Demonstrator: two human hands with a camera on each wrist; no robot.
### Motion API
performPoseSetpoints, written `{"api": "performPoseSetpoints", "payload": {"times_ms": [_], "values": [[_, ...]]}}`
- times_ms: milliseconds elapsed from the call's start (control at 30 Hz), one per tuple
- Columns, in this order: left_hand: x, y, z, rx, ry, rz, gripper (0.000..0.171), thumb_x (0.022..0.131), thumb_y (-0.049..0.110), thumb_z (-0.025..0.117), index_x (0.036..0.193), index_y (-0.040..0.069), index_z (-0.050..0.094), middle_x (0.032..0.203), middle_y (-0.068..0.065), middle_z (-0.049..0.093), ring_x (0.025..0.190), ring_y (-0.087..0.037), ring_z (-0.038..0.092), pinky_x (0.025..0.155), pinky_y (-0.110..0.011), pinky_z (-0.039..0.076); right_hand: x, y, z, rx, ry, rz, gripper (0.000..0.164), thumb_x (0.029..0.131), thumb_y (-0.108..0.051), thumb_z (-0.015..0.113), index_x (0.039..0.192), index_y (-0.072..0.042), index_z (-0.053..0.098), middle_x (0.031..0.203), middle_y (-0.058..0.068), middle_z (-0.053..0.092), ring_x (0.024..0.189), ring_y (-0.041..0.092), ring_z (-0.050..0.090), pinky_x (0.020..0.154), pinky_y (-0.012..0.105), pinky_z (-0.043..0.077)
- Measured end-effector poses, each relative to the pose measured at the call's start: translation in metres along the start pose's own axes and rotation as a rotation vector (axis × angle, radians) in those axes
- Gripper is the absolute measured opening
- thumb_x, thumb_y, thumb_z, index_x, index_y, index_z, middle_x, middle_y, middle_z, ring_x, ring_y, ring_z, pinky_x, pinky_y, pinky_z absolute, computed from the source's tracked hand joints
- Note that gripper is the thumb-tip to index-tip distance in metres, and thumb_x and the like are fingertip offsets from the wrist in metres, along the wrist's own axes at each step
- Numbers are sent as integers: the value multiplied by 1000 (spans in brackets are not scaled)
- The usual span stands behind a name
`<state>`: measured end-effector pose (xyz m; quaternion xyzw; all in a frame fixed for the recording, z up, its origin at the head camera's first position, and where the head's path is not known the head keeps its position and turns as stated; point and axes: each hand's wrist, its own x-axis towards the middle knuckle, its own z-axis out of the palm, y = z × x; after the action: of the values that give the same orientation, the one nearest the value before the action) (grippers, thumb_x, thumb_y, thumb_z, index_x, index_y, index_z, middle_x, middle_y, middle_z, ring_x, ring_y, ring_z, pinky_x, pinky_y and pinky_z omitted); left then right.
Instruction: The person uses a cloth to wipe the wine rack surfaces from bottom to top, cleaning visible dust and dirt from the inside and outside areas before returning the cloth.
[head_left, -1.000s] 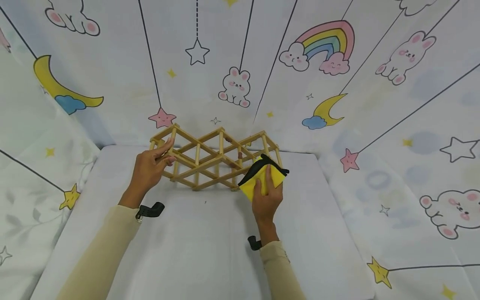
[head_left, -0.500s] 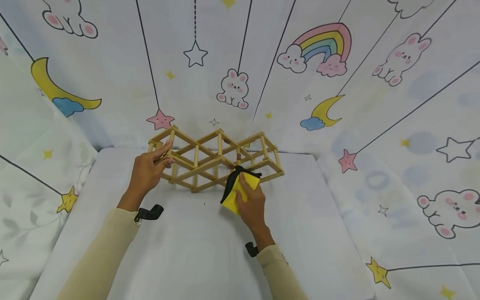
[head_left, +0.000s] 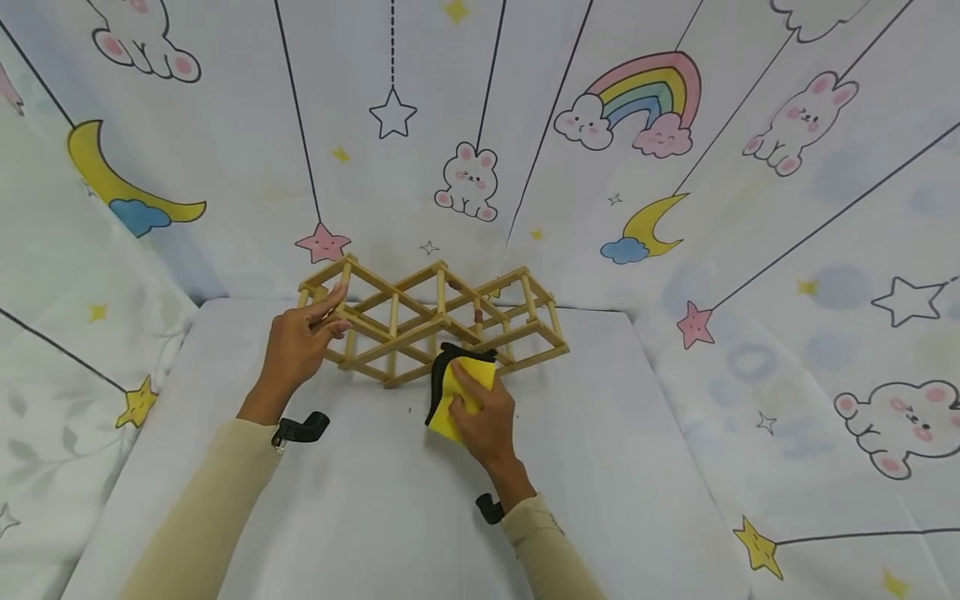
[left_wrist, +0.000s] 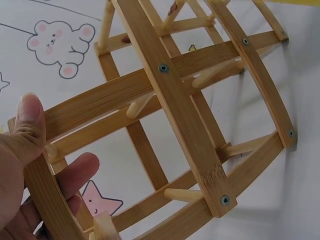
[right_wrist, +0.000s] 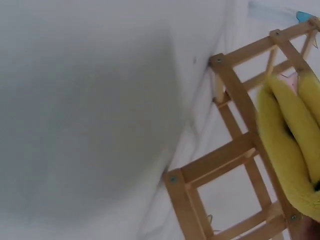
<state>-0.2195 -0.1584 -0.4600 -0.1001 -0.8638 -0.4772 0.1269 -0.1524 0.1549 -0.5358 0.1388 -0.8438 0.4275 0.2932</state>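
A bamboo lattice rack (head_left: 394, 315), with crossed slats joined by round dowels and metal rivets, stands at the back of the white table. My left hand (head_left: 298, 343) grips its left end; in the left wrist view, the thumb lies over one side of an end slat (left_wrist: 47, 195) and the fingers reach round the other. In my right hand (head_left: 489, 418) is a folded yellow cloth (head_left: 474, 375) with a black edge, held at the rack's lower front near the middle. The right wrist view shows the cloth (right_wrist: 285, 145) bunched in front of the slats (right_wrist: 215, 159).
White sheeting covers the table (head_left: 390, 500). Behind the rack and along both sides rises a printed fabric backdrop (head_left: 570, 200) with bunnies, stars and moons. Each wrist carries a small black camera mount (head_left: 303, 427).
My right hand has moved the yellow cloth leftward and a little down across the rack's front, uncovering its right end. The left hand keeps its grip and the rack stays put.
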Motion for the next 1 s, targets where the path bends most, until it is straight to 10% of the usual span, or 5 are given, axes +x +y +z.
{"api": "performPoseSetpoints", "payload": {"times_ms": [133,700,833,1000], "values": [[1,0,2,12,15,16,58,98,22,75,153,24,56,137,-11,73,78,0,68,58,-19,43,8,0,0,-11,151,57,56,93,-2,76,147,-15,65,133,19,66,107,26,67,86,33,62],[-3,-4,3,-21,5,1,58,98,24,75,153,26,56,148,-5,64,79,8,65,59,-18,45,8,-11,14,-61,25,-13,53,88,3,75,136,-18,74,117,19,75,88,22,70,70,29,60],[-2,-3,2,-9,5,-3,58,99,24,75,153,26,56,146,-5,66,81,-2,69,61,-19,45,2,-8,20,1,144,22,52,91,5,75,140,-13,70,122,23,71,95,27,70,75,35,63],[-1,-3,2,14,3,3,58,99,25,74,154,25,55,147,-4,65,83,-17,73,62,-19,45,-6,-10,23,-37,92,49,55,89,5,75,138,-18,72,118,17,74,88,17,67,73,23,57]]}}
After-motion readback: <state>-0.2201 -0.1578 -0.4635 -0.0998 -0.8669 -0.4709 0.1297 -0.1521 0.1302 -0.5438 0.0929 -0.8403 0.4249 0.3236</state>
